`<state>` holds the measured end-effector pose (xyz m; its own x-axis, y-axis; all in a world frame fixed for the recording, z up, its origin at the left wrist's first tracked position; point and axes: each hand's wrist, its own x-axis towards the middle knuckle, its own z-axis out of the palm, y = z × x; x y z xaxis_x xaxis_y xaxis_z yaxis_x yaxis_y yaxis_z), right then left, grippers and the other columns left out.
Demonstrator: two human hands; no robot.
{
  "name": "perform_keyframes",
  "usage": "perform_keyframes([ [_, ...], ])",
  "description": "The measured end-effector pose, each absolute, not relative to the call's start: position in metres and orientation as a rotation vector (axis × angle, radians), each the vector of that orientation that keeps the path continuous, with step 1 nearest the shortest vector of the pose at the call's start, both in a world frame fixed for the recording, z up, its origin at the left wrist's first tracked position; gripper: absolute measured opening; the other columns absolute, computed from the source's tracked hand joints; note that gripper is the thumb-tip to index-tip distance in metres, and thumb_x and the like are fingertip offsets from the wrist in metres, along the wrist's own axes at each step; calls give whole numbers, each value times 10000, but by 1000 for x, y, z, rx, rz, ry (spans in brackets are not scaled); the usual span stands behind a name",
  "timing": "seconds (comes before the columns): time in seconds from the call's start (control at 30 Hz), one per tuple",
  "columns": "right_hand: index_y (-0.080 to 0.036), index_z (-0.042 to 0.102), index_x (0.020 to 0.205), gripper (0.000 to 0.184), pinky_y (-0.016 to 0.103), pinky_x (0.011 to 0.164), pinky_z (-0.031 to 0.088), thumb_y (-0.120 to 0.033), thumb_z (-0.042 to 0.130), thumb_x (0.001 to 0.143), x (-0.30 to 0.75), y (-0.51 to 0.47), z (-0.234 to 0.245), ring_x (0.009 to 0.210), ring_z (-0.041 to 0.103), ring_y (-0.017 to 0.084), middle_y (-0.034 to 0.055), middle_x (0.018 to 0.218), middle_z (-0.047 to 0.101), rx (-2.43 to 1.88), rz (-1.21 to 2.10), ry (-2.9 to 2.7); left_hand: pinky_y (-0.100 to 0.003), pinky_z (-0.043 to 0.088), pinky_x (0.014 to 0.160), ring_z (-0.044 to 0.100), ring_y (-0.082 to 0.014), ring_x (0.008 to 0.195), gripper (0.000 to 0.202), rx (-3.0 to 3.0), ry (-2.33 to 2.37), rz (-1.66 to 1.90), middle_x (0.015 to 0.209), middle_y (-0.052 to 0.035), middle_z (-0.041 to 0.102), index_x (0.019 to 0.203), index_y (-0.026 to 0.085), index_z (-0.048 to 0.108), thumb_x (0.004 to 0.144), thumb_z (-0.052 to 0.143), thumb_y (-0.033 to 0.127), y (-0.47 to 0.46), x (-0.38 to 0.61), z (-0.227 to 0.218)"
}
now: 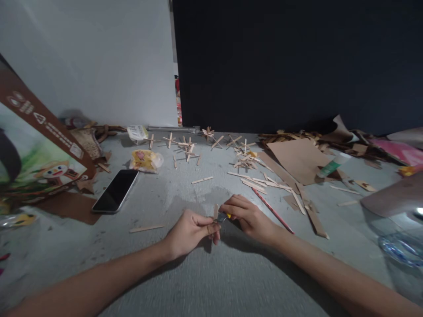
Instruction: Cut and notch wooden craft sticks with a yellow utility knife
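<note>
Thumb and fingers of the left hand [191,231] pinch a wooden stick [216,210] that stands on end just above the grey tabletop [211,286], near the middle of the view; its lower part is largely hidden behind the fingertips. The right hand [249,218] is curled around a small tool [223,216] with a grey head and a bit of yellow, set against the stick beside the left fingertips. Most of the tool lies under the fingers, so its kind and its exact contact with the stick cannot be made out.

Beyond the hands, crossed stick pieces [189,149] overlap too closely to count, and loose sticks [264,181] lie in a pile to their right. A red rod [272,210] slants down to the right forearm; whether it touches is unclear. A phone [115,191] lies dark-screened at left, near a printed bag [66,143] cut off by the frame edge. At the right edge, a rounded greyish object [396,196] is cropped, and the clear looped item [401,249] below it is hard to identify.
</note>
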<state>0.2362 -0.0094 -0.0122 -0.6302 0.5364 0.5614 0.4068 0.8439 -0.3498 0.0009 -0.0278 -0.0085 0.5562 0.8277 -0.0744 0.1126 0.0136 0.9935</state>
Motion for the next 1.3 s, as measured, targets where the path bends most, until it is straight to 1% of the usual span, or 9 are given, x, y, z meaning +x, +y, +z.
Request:
perform_keyframes([
  [0.17, -204, 675, 1221, 367, 370, 739, 536, -51, 402, 1030, 237, -8, -13, 875, 626, 243, 103, 963, 702, -664, 288, -2281, -298, 476, 669, 601, -159, 631, 497, 1371, 829, 716, 670, -72, 707, 689, 155, 776, 866, 755, 619, -29, 3, -6],
  [0.4, -207, 699, 1202, 363, 344, 724, 543, -60, 406, 1044, 238, -7, -16, 861, 634, 225, 99, 962, 705, -690, 295, -2252, -289, 474, 678, 612, -155, 649, 500, 1322, 798, 749, 682, -77, 710, 716, 139, 789, 852, 776, 620, -29, 2, -6],
  [0.67, -191, 688, 1207, 350, 359, 744, 536, -54, 413, 1039, 235, -5, -18, 871, 637, 232, 112, 966, 712, -679, 222, -2281, -261, 413, 575, 563, -137, 582, 528, 1365, 864, 717, 645, -72, 682, 701, 126, 764, 870, 736, 625, -30, 4, -10],
  [0.8, -196, 680, 1215, 353, 361, 749, 538, -54, 410, 1038, 235, -6, -15, 875, 642, 233, 109, 959, 709, -661, 260, -2284, -283, 462, 629, 586, -152, 615, 506, 1363, 817, 725, 656, -72, 685, 694, 138, 761, 876, 738, 610, -30, 3, -7],
  [0.93, -195, 683, 1184, 347, 344, 746, 537, -55, 400, 1042, 237, -6, -16, 849, 631, 218, 97, 949, 699, -698, 307, -2265, -291, 462, 680, 598, -157, 655, 493, 1371, 801, 758, 668, -73, 699, 709, 144, 774, 891, 732, 600, -31, 3, -5],
  [1.07, -197, 692, 1170, 342, 344, 743, 537, -68, 398, 1051, 238, -5, -18, 843, 632, 217, 96, 938, 702, -709, 281, -2258, -288, 454, 679, 590, -153, 651, 499, 1392, 799, 761, 668, -76, 708, 691, 146, 773, 890, 728, 601, -30, 3, -6],
  [1.3, -205, 689, 1224, 359, 351, 739, 560, -60, 418, 1040, 235, -6, -19, 866, 653, 231, 110, 960, 711, -663, 211, -2280, -288, 469, 672, 598, -153, 637, 501, 1397, 794, 736, 680, -82, 722, 690, 148, 787, 888, 729, 604, -29, 4, -8],
])
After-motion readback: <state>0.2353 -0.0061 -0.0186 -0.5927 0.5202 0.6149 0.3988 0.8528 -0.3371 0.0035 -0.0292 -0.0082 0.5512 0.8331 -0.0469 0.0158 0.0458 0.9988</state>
